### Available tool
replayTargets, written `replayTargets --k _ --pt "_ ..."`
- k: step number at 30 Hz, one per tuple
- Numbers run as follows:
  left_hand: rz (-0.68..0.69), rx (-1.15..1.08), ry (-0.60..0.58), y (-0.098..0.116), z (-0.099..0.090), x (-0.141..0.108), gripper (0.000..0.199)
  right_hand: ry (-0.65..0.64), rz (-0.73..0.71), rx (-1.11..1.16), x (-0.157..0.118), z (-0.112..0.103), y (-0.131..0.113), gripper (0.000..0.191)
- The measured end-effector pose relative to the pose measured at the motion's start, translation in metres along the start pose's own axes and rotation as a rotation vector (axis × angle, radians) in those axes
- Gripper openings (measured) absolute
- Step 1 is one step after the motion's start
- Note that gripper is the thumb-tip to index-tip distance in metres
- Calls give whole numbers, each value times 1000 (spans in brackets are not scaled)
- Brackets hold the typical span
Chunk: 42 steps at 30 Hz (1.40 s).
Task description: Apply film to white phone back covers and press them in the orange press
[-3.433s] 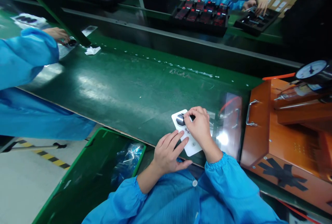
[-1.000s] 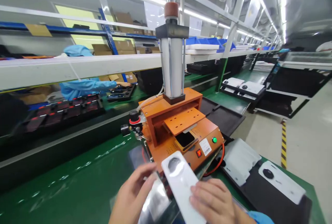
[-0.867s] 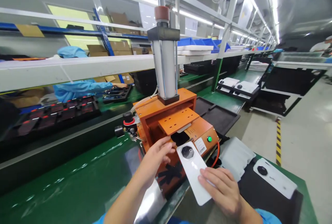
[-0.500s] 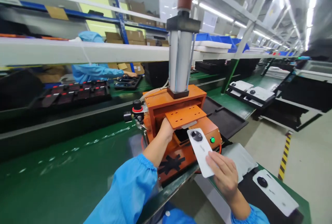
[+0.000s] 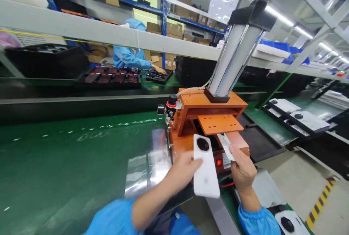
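My left hand (image 5: 185,167) holds a white phone back cover (image 5: 205,171) with a round black camera ring, upright in front of the orange press (image 5: 191,106). My right hand (image 5: 243,169) grips a second white cover (image 5: 225,145), seen nearly edge-on, at the mouth of the press under its orange plate (image 5: 219,123). The part of that cover inside the press is hidden.
A steel cylinder (image 5: 234,60) rises from the press. The green conveyor belt (image 5: 68,155) carries a clear film sheet (image 5: 147,162). White covers lie on black trays at right (image 5: 300,118) and bottom right (image 5: 289,224). A person in blue (image 5: 128,55) works across the belt.
My left hand, which reached into the press half a second ago, now holds a white cover outside it. My right hand has brought its cover to the press opening. My view swung left.
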<state>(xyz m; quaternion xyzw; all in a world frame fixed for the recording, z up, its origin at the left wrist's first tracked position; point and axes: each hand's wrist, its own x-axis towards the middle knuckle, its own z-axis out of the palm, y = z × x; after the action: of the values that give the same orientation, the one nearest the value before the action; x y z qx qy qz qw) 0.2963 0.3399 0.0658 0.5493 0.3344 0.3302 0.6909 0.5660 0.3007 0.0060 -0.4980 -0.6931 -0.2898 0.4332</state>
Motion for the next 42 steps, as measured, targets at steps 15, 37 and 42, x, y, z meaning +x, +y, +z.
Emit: replayTargets --k 15,37,42 --pt "546 608 26 -157 -21 -103 29 -600 -25 -69 70 46 24 46" --pt "687 1265 92 -106 -3 -70 17 -259 341 -190 -9 -26 11 48" --pt "690 1315 134 -113 -2 -67 21 -338 421 -165 -73 -39 29 47"
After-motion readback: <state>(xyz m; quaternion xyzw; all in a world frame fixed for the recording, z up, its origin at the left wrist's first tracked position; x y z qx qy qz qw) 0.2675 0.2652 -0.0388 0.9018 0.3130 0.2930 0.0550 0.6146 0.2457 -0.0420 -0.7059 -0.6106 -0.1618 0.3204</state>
